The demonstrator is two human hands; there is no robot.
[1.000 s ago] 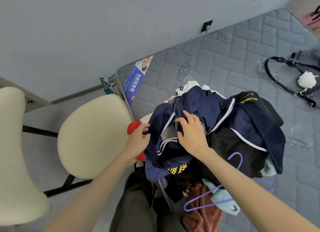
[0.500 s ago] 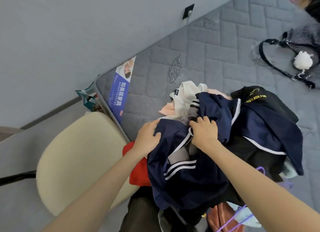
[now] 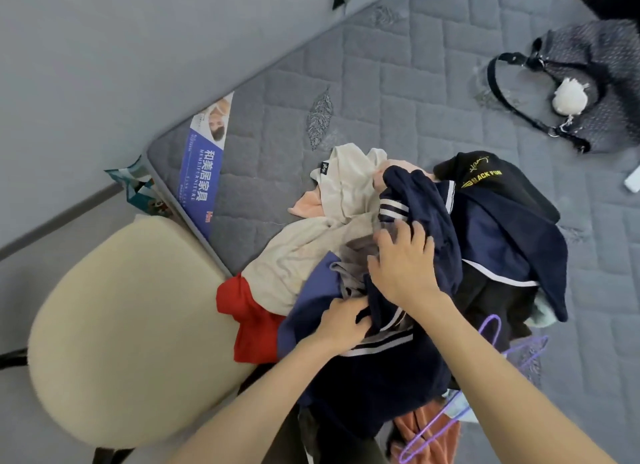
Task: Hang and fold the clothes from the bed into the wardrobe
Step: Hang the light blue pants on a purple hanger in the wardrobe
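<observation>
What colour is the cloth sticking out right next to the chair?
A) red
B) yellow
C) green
A: the cloth hanging over the mattress edge beside the cream chair is bright red.

2 hands [image 3: 403, 266], 1 chair [image 3: 121, 325], 1 handbag [image 3: 595, 93]

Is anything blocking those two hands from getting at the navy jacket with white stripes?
Nothing visible does. The left hand grips the navy jacket near its striped hem, and the right hand rests on top of it. The wardrobe is out of view.
</observation>
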